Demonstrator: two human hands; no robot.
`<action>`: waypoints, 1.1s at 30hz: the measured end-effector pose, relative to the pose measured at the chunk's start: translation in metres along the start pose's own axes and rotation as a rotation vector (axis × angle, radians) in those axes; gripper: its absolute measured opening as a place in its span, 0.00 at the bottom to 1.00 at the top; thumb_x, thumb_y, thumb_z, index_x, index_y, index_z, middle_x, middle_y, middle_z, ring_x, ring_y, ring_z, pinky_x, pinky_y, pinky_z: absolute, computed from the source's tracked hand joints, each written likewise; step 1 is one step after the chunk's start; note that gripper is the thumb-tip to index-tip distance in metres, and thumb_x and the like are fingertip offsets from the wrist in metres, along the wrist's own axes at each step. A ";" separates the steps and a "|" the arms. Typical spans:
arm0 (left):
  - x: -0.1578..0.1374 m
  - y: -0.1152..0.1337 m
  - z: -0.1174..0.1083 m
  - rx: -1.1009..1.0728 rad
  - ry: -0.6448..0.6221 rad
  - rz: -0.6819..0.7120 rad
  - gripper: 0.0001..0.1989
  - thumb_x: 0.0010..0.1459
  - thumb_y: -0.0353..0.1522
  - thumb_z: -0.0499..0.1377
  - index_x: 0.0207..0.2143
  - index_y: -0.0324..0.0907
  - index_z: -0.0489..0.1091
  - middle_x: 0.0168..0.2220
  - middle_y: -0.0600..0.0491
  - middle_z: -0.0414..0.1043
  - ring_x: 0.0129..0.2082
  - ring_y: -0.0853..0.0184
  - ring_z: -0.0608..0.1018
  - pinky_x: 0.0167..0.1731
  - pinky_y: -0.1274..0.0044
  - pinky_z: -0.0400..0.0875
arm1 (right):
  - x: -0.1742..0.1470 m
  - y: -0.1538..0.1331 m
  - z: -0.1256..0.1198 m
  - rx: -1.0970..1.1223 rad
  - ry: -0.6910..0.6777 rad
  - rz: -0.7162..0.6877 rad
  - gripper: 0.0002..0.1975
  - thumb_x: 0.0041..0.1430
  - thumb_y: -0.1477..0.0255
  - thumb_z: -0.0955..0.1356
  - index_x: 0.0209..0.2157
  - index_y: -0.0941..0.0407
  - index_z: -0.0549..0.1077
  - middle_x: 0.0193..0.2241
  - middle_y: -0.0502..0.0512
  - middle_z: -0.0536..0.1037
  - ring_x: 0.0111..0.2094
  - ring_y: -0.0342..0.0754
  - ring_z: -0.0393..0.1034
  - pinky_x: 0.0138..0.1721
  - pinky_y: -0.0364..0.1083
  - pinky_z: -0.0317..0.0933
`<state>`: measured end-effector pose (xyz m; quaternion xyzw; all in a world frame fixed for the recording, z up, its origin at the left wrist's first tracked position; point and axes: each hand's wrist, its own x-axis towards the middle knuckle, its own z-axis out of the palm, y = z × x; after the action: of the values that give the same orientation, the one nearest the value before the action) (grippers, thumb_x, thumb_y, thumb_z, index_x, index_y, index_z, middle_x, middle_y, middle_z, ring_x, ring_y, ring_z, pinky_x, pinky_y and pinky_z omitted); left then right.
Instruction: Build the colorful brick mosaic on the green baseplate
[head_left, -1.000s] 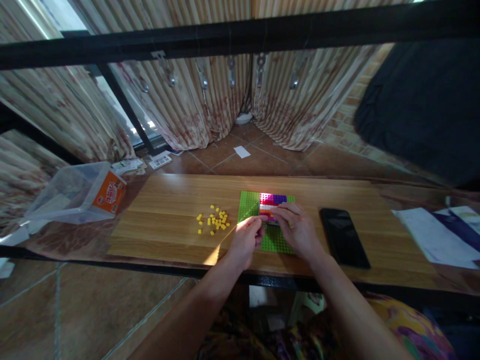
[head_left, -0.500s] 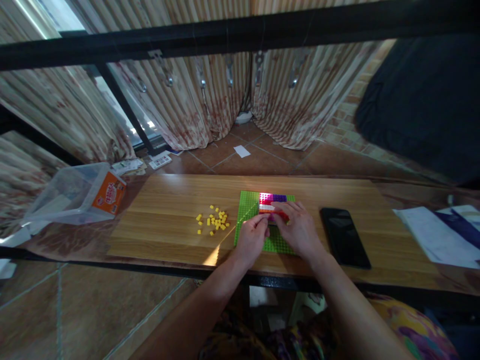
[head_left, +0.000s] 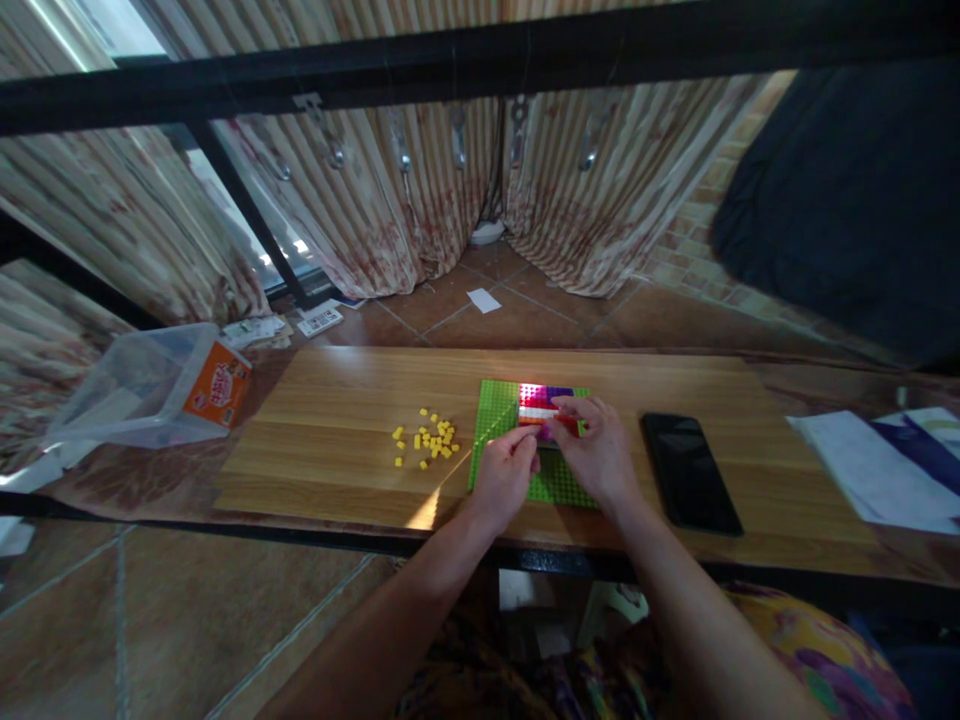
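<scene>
A green studded baseplate (head_left: 496,408) lies on the wooden board, bearing a block of coloured toy bricks (head_left: 537,413) in rows of red, purple, white and more. My left hand (head_left: 507,470) is closed at the near left corner of the block, thumb and index finger pinched together. Whatever is between those fingertips is hidden. Over the right part of the block, my right hand (head_left: 602,450) is curved with thumb and index finger apart. Its thumb reaches the near rows close to my left fingertips. Several loose yellow bricks (head_left: 436,441) are scattered left of the baseplate.
A black phone (head_left: 690,474) lies on the wooden board (head_left: 337,400) right of my hands. On the left stands a clear plastic bin (head_left: 150,385) with an orange label. Papers (head_left: 870,470) lie at the far right, and a dark bar (head_left: 450,70) crosses above.
My right index finger has lifted and drawn back to the right, uncovering more of the white row. My left hand has stayed almost still.
</scene>
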<state>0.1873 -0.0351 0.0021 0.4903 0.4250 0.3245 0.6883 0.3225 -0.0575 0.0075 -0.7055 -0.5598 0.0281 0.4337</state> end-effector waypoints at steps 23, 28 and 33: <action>-0.021 0.025 -0.015 -0.616 -0.023 -0.354 0.15 0.59 0.40 0.53 0.29 0.36 0.67 0.18 0.58 0.60 0.13 0.80 0.59 0.12 0.85 0.45 | -0.023 -0.034 -0.015 0.203 -0.152 -0.251 0.08 0.60 0.70 0.65 0.39 0.52 0.75 0.39 0.55 0.75 0.42 0.50 0.69 0.44 0.51 0.65; -0.025 0.020 -0.010 -0.449 0.156 -0.315 0.19 0.52 0.45 0.59 0.24 0.39 0.61 0.16 0.60 0.59 0.13 0.79 0.61 0.13 0.85 0.50 | -0.030 -0.041 -0.011 0.211 -0.332 -0.309 0.10 0.59 0.74 0.65 0.42 0.52 0.74 0.41 0.56 0.73 0.44 0.50 0.67 0.46 0.52 0.64; -0.026 0.019 -0.010 -0.346 0.149 -0.308 0.19 0.53 0.47 0.58 0.25 0.39 0.63 0.17 0.60 0.60 0.14 0.78 0.63 0.14 0.84 0.50 | -0.030 -0.038 -0.010 0.202 -0.404 -0.326 0.07 0.59 0.76 0.65 0.34 0.53 0.76 0.40 0.55 0.73 0.44 0.50 0.66 0.46 0.52 0.63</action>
<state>0.1662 -0.0478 0.0251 0.2691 0.4822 0.3189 0.7703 0.2872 -0.0873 0.0250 -0.5393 -0.7355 0.1538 0.3802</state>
